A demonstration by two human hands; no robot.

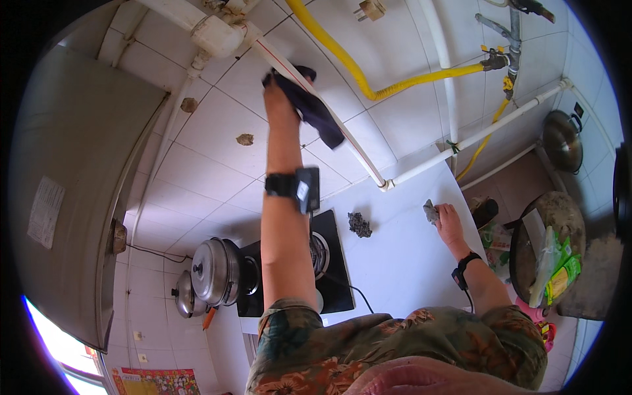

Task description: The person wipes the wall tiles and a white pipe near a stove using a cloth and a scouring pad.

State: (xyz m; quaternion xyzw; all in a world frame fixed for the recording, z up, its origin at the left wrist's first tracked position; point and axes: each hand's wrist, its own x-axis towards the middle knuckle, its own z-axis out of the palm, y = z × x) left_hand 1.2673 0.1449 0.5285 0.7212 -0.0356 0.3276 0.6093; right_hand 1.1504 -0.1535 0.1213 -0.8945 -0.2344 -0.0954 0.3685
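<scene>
My left hand [279, 98], slightly blurred, reaches up to the tiled wall and grips a dark cloth [313, 116]. The cloth hangs against a white pipe with a red stripe [363, 160], and some of its folds show on the pipe's far side. My fingers are mostly hidden by the cloth. Lower right, my right hand [450, 227] rests at the pale countertop [395, 266] with a crumpled grey rag [430, 211] at its fingertips. A dark, tangled scouring pad [360, 224] lies on the countertop between the hob and my right hand.
A black gas hob [338, 276] is partly under my left arm, with a lidded steel pot [213, 271] at its left. A range hood [84, 163] fills the left side. A yellow gas hose [414, 79] crosses the wall. A round board [553, 212] with packets stands at right.
</scene>
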